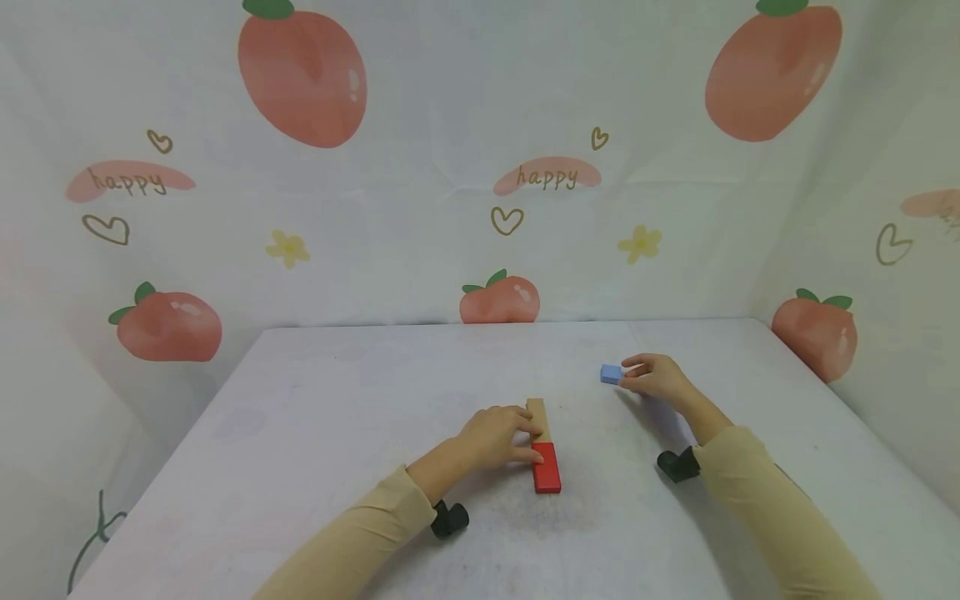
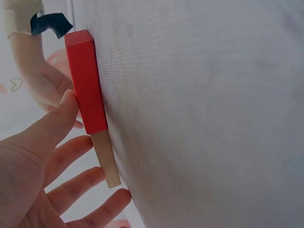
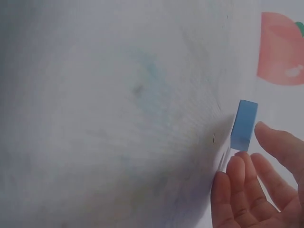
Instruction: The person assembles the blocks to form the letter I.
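Note:
A red rectangular block lies end to end with a narrower natural-wood block on the white table. My left hand is at their left side, its thumb touching the red block. Its other fingers stretch along the wooden block, spread and nearly straight. Farther back and to the right sits a small blue block. My right hand reaches beside it from the right, fingers loosely bent. In the right wrist view, a gap separates the thumb from the blue block; fingertip contact is unclear.
The white tabletop extends around the blocks, ending at a back edge before a white curtain printed with peaches. Black wrist-worn pieces hang under both forearms. A green cord shows at lower left.

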A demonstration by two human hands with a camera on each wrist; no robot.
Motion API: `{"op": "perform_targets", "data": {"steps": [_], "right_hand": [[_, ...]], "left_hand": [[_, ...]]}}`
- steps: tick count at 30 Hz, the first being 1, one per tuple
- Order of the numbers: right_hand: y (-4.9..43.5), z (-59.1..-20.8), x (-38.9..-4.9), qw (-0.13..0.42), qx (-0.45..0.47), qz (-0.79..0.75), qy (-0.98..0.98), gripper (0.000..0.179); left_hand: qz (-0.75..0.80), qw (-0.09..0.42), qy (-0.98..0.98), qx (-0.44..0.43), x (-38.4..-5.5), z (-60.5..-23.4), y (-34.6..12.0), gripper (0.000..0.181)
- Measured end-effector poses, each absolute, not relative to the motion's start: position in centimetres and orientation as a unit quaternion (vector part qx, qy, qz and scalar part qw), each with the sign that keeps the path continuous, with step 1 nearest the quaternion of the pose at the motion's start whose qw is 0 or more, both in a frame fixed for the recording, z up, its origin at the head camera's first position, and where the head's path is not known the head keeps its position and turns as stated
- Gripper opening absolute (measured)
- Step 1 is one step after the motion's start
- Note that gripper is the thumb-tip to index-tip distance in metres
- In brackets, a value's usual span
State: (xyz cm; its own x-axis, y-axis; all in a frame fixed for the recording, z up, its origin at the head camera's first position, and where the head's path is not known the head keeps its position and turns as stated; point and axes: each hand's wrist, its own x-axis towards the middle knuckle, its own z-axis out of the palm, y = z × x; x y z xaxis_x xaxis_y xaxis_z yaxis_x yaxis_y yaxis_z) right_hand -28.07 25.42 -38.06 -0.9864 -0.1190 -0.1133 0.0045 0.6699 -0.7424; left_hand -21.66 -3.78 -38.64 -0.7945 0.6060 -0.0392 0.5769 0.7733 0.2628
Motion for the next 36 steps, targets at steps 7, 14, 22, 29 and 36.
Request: {"op": "perform_targets", "data": {"steps": [7, 14, 22, 29, 36], "right_hand": [[25.2, -38.5, -28.7, 0.077, -0.021, -0.401, 0.913, 0.05], [25.2, -38.4, -28.9, 0.078, -0.018, -0.391, 0.917, 0.049], [25.0, -38.7, -29.2, 0.073, -0.012, -0.383, 0.921, 0.047], [24.9, -38.9, -29.4, 0.063, -0.006, -0.376, 0.925, 0.043], [25.1, -39.0, -29.6, 0.051, -0.014, -0.368, 0.928, 0.041]], "left_hand": [[0.124, 0.061, 0.94, 0.313, -21.6, -38.6, -3.8, 0.043], [0.125, 0.064, 0.94, 0.312, -21.6, -38.5, -3.7, 0.043], [0.128, 0.067, 0.94, 0.309, -21.6, -38.5, -3.7, 0.042], [0.127, 0.059, 0.938, 0.316, -21.6, -38.5, -3.7, 0.042], [0.128, 0.064, 0.939, 0.313, -21.6, -38.5, -3.7, 0.042]]}}
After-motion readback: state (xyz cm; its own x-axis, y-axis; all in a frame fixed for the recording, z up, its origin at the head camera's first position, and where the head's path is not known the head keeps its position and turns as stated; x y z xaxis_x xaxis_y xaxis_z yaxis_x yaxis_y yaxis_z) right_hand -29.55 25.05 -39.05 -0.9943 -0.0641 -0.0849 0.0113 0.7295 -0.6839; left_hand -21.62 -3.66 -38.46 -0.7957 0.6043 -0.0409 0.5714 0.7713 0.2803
